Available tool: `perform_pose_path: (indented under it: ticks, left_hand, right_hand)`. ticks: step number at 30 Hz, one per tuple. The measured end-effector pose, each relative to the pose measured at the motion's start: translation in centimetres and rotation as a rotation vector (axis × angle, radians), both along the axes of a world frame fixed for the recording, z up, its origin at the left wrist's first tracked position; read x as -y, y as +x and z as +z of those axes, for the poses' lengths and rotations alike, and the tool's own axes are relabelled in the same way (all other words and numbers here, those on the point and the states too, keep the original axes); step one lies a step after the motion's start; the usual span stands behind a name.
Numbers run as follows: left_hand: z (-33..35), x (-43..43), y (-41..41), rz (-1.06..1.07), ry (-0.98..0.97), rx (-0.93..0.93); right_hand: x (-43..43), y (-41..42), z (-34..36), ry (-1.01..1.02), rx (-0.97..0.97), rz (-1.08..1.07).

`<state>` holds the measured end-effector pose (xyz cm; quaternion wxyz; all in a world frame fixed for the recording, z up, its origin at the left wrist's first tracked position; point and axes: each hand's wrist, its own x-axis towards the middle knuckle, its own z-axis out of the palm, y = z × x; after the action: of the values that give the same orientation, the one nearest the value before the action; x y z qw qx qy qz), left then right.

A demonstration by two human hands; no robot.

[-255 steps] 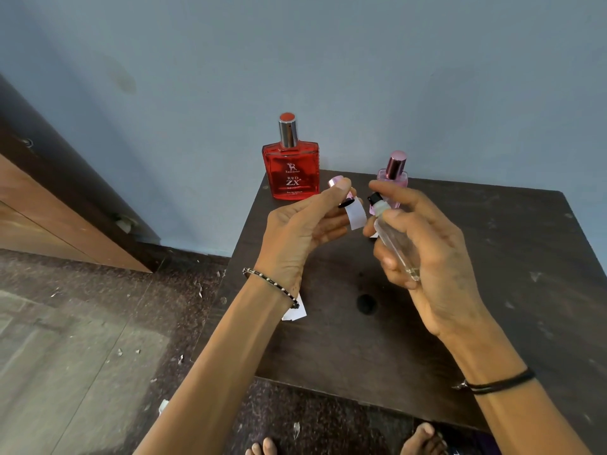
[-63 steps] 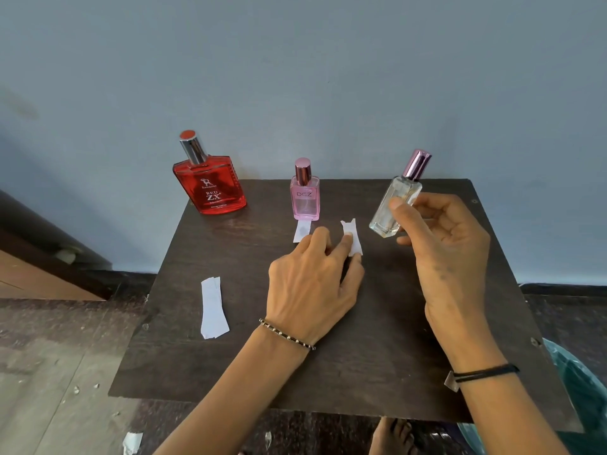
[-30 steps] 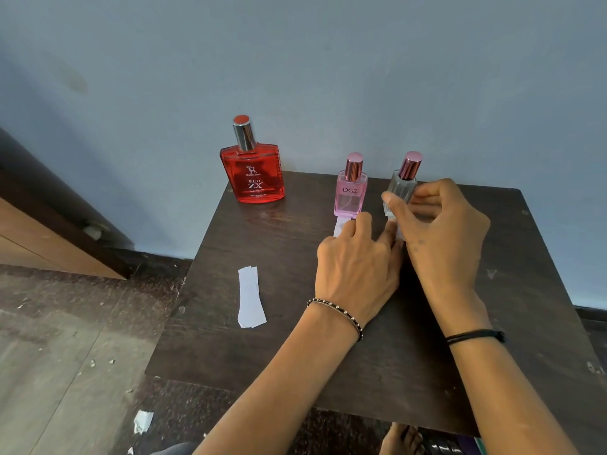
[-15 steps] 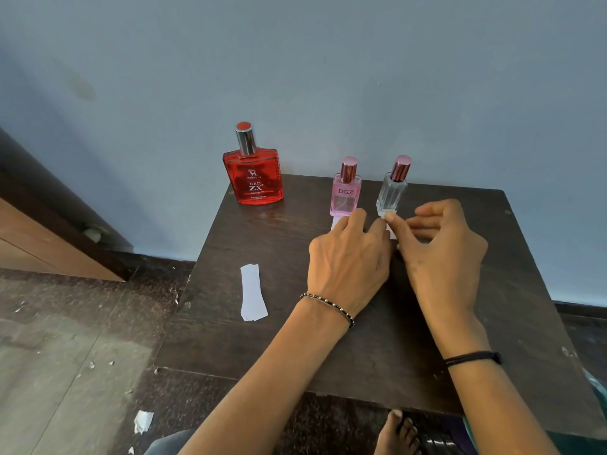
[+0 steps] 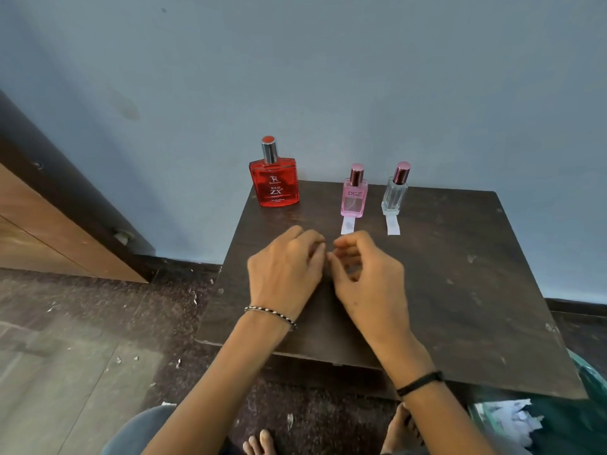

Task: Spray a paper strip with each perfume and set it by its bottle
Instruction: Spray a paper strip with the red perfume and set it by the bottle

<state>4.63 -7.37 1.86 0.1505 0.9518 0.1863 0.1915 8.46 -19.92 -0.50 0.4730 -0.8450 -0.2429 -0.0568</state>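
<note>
Three perfume bottles stand along the back of the dark wooden table (image 5: 460,290): a red bottle (image 5: 274,183), a pink bottle (image 5: 354,198) and a clear bottle (image 5: 393,195). One white paper strip (image 5: 347,225) lies flat in front of the pink bottle, another strip (image 5: 393,226) in front of the clear one. No strip shows by the red bottle. My left hand (image 5: 285,267) hovers over the table's left middle with fingers curled under and fingertips hidden. My right hand (image 5: 364,277) is beside it, fingers loosely apart and holding nothing.
A blue wall rises directly behind the bottles. A green bin (image 5: 588,408) with paper scraps sits at the lower right. A wooden door panel (image 5: 49,231) stands at the left. My bare feet (image 5: 262,444) are under the table's front edge, with paper bits on the floor.
The clear bottle was set down right of the pink one with its strip in front. Both hands have drawn back to the table's middle. The loose strip at the left is no longer in sight.
</note>
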Motion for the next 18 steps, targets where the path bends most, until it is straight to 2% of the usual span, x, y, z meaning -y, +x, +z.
perform_pose_path:
  ticks: [3,9,13,18]
  left_hand:
    - [0.0,-2.8,-0.9,0.077,-0.069,0.021]
    - [-0.3,-7.0,-2.2,0.148,-0.360,-0.072]
    - [-0.5,-8.6,-2.6,0.158,-0.569,-0.010]
    - [-0.8,-9.2,-2.3,0.142,-0.655,-0.034]
  right_hand:
    - [-1.4,-0.7,-0.1,-0.022,-0.074,0.143]
    - [-3.0,-0.7,-0.1,-0.256,-0.196,0.398]
    - [-3.4,-0.7,-0.1,-0.381,-0.170,0.505]
    - [-3.8,-0.5,0.0,-0.357,-0.085,0.504]
